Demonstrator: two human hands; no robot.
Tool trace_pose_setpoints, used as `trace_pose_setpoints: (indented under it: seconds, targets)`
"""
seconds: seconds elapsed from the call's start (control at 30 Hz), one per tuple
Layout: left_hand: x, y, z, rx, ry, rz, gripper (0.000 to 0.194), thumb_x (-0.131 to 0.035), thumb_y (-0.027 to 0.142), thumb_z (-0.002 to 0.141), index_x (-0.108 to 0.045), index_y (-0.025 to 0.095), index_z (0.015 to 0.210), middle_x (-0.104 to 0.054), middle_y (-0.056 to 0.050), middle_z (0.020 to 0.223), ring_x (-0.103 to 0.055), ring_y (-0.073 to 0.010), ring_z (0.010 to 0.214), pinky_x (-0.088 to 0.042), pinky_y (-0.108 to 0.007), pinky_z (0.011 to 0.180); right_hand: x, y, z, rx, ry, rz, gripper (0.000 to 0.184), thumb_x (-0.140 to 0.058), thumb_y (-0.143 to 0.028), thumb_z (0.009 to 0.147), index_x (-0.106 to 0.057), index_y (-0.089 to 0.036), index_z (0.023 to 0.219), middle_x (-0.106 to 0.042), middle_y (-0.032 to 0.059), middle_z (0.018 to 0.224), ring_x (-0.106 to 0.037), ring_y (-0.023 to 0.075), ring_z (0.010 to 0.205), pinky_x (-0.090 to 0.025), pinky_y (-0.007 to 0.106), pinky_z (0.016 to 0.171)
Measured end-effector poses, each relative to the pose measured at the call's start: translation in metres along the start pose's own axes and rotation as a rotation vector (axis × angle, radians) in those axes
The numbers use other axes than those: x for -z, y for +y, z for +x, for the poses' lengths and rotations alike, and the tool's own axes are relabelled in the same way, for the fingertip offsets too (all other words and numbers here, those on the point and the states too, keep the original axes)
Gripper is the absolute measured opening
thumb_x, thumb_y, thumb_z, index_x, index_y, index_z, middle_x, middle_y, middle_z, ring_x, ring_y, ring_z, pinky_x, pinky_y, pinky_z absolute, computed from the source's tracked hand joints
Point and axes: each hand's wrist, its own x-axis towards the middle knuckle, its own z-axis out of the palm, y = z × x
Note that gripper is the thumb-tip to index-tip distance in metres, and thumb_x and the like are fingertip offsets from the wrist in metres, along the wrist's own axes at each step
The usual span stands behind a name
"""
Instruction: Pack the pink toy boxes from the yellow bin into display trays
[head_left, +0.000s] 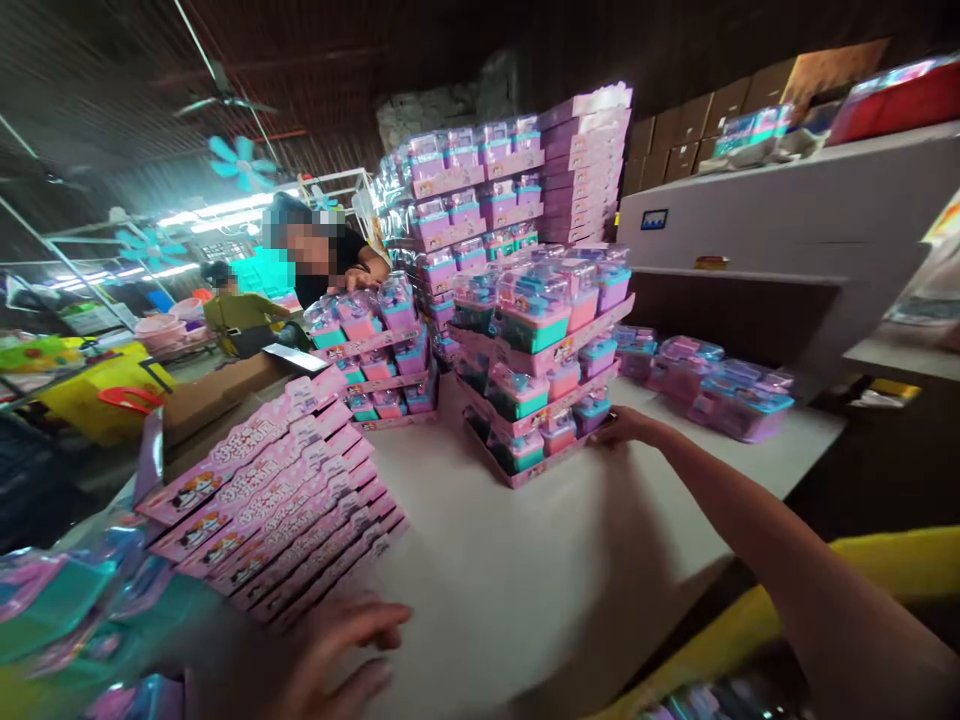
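My right hand [621, 427] is at the lower right corner of a stack of pink cardboard display trays [551, 440], its fingers around the bottom tray's edge and partly hidden. Clear-lidded plastic boxes [529, 320] in green, pink and purple fill these trays, which stand several levels high. Nearer to me, my left hand [345, 650] is low over the table, blurred, with its fingers apart and nothing in them. Just beyond it leans a pile of pink printed display trays [277, 490], nested in one another.
More filled trays [386, 375] stand at the back left, where a co-worker [337, 260] leans over them. Taller stacks [472, 200] rise behind. Loose purple boxes [712, 385] lie on the white table [450, 560] at the right. Blurred green boxes [67, 600] are at the left.
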Motion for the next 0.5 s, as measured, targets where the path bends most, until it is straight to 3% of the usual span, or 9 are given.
trace_pose_setpoints:
  seconds: [0.07,0.13,0.23,0.33,0.4,0.5]
  targets:
    - [-0.022,-0.004,0.044,-0.003,-0.201,-0.112,0.031,-0.075,0.049,0.083,-0.082,0.045,0.112,-0.082,0.002,0.111,-0.078,-0.0234,0.101,-0.064,-0.036,0.095,0.002,0.003,0.006,0.013,-0.002,0.014,0.046,-0.101,-0.021,0.042,-0.067,-0.016,0.073,-0.069,0.0018,0.06,-0.063,0.0164,0.053,-0.055,0.027,0.051]
    - [-0.056,-0.007,0.086,0.014,-0.281,-0.178,0.037,-0.067,0.042,0.085,-0.081,0.04,0.119,-0.08,0.0,0.123,-0.076,-0.0238,0.11,-0.062,-0.037,0.1,0.001,0.006,0.01,0.022,0.006,0.012,0.044,-0.1,-0.024,0.042,-0.068,-0.016,0.07,-0.07,0.0022,0.059,-0.062,0.0154,0.053,-0.053,0.025,0.051]
    - [-0.116,-0.013,0.138,-0.064,-0.212,-0.108,0.045,-0.064,0.032,0.084,-0.079,0.028,0.126,-0.077,-0.008,0.13,-0.071,-0.0265,0.124,-0.054,-0.041,0.115,-0.01,0.009,0.015,0.021,0.006,-0.008,0.043,-0.1,-0.029,0.043,-0.069,-0.015,0.069,-0.069,0.0011,0.057,-0.062,0.0146,0.052,-0.052,0.024,0.052]
    - [-0.17,-0.028,0.167,-0.064,-0.073,-0.027,0.05,-0.061,0.026,0.087,-0.073,0.02,0.135,-0.071,-0.015,0.139,-0.063,-0.0303,0.138,-0.046,-0.048,0.124,-0.028,0.008,0.021,0.023,0.006,-0.014,0.045,-0.101,-0.033,0.044,-0.068,-0.016,0.069,-0.069,0.0002,0.058,-0.063,0.0147,0.053,-0.053,0.023,0.052]
    - [-0.197,-0.041,0.174,-0.036,0.007,0.01,0.053,-0.057,0.028,0.091,-0.067,0.016,0.142,-0.064,-0.018,0.149,-0.051,-0.0333,0.151,-0.037,-0.053,0.129,-0.039,0.004,0.026,0.031,0.001,-0.001,0.049,-0.103,-0.034,0.042,-0.067,-0.017,0.07,-0.07,0.0002,0.061,-0.065,0.0151,0.055,-0.055,0.024,0.053]
    - [-0.22,-0.058,0.18,-0.052,0.085,-0.002,0.06,-0.052,0.034,0.098,-0.053,0.012,0.154,-0.05,-0.021,0.163,-0.033,-0.0336,0.162,-0.025,-0.054,0.134,-0.049,-0.004,0.034,0.042,-0.028,0.03,0.056,-0.106,-0.035,0.038,-0.068,-0.017,0.075,-0.07,0.0005,0.066,-0.066,0.0168,0.058,-0.057,0.026,0.052]
